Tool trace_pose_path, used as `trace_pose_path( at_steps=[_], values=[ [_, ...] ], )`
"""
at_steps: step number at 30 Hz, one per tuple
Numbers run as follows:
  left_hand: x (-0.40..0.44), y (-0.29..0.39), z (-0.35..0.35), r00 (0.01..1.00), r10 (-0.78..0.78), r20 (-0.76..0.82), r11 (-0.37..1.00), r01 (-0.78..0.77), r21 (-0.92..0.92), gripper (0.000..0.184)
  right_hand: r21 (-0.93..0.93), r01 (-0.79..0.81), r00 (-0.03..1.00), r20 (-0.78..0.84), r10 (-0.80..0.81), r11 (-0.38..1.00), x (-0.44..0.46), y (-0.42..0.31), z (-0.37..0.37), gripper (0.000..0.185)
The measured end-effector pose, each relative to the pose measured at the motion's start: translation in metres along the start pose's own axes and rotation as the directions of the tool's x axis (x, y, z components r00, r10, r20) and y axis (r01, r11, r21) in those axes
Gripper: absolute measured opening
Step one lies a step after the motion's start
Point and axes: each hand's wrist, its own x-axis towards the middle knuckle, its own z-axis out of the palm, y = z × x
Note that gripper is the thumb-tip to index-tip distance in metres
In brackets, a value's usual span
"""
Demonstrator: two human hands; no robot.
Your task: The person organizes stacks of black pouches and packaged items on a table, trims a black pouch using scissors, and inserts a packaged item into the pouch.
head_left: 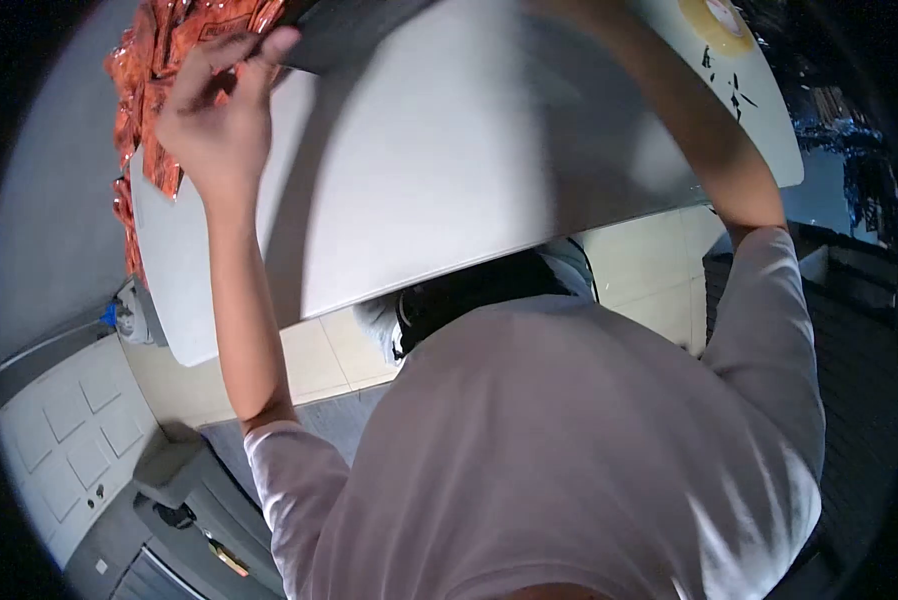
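My left hand [219, 120] is at the upper left, over the edge of the white table, in front of the orange-red shiny packets [159, 110]. Its thumb and index finger are bent together in a pinch; whatever is between their tips cannot be made out. Right beside the thumb tip lies a dark, flat sheet or bag [354, 30], cut off by the top edge. My right forearm reaches over the table's right part to the top edge, where it blurs; my right hand is out of view.
The white table [419, 170] has black handwritten marks and a roll of tape [719, 20] at its upper right. More orange packets hang past its left edge. Below are a dark seat, floor tiles, a white panelled door [79, 430] and a grey case-like object [209, 510].
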Motion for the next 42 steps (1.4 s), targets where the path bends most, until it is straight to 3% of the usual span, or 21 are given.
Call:
trace_pose_path(
  at_steps=[2,3,4,5,6,7,8,10,14,20,22,26,28,32,34,37,40,42],
  values=[
    [-0.018,0.006,-0.012,0.934,0.274,0.228,0.951,-0.299,0.084,0.011,-0.107,0.295,0.955,0.03,-0.294,0.949,-0.031,0.025,-0.004,0.021],
    [-0.036,0.009,-0.015,0.912,0.275,0.303,0.943,-0.318,0.1,0.019,-0.243,0.214,0.973,0.142,-0.184,0.946,-0.058,0.025,-0.006,0.02],
    [-0.056,0.008,-0.019,0.898,0.157,0.412,0.963,-0.232,0.138,0.023,-0.379,0.14,0.971,0.234,-0.051,0.915,-0.089,0.021,-0.005,0.022],
    [-0.077,0.004,-0.018,0.877,0.089,0.473,0.983,-0.153,0.099,0.024,-0.381,0.203,0.958,0.266,-0.104,0.902,-0.114,0.022,-0.001,0.022],
    [-0.088,0.007,-0.018,0.816,0.118,0.566,0.972,-0.211,0.102,0.022,-0.388,0.146,0.948,0.319,-0.017,0.91,-0.14,0.019,0.005,0.025],
    [-0.102,0.008,-0.018,0.765,0.108,0.635,0.967,-0.229,0.111,0.018,-0.42,0.269,0.916,0.388,-0.096,0.867,-0.166,0.021,0.011,0.024],
    [-0.114,0.009,-0.018,0.734,0.041,0.678,0.978,-0.169,0.125,0.022,-0.429,0.265,0.919,0.383,-0.092,0.864,-0.179,0.014,0.018,0.024],
    [-0.12,0.026,-0.022,0.734,-0.025,0.678,0.976,-0.129,0.176,0.019,-0.402,0.006,0.953,0.278,0.116,0.916,-0.203,-0.003,0.028,0.021],
    [-0.127,0.032,-0.025,0.734,0.026,0.678,0.97,-0.181,0.16,0.02,-0.368,-0.066,0.963,0.221,0.157,0.927,-0.213,-0.014,0.027,0.016],
    [-0.125,0.034,-0.024,0.768,0.002,0.641,0.981,-0.125,0.146,0.011,-0.249,-0.124,0.971,0.171,0.169,0.96,-0.213,-0.016,0.03,0.01],
    [-0.127,0.041,-0.021,0.779,-0.248,0.576,0.959,0.114,0.26,0.009,-0.267,-0.175,0.974,0.095,0.206,0.948,-0.21,-0.017,0.034,0.012],
    [-0.125,0.048,-0.012,0.82,-0.318,0.477,0.941,0.209,0.268,0.011,-0.258,-0.254,0.962,0.037,0.272,0.932,-0.195,-0.025,0.045,0.013],
    [-0.129,0.047,-0.011,0.786,-0.404,0.468,0.914,0.328,0.239,0.014,-0.203,-0.417,0.905,0.0,0.426,0.886,-0.188,-0.027,0.049,0.011],
    [-0.134,0.049,-0.012,0.774,-0.473,0.422,0.881,0.422,0.213,0.014,-0.129,-0.456,0.888,0.0,0.459,0.881,-0.184,-0.025,0.052,0.007],
    [-0.137,0.048,-0.011,0.761,-0.499,0.415,0.867,0.446,0.224,0.016,-0.144,-0.461,0.885,0.003,0.466,0.876,-0.185,-0.02,0.054,0.007],
    [-0.142,0.043,-0.003,0.831,-0.454,0.321,0.89,0.406,0.208,0.017,-0.243,-0.384,0.92,-0.02,0.391,0.891,-0.18,-0.016,0.059,0.008],
    [-0.137,0.05,-0.001,0.809,-0.482,0.337,0.865,0.377,0.331,0.018,-0.359,-0.446,0.876,0.015,0.483,0.82,-0.173,-0.022,0.06,0.009],
    [-0.137,0.05,0.002,0.821,-0.476,0.314,0.869,0.386,0.308,0.02,-0.466,-0.444,0.866,-0.006,0.499,0.765,-0.17,-0.024,0.065,0.02]
  ],
)
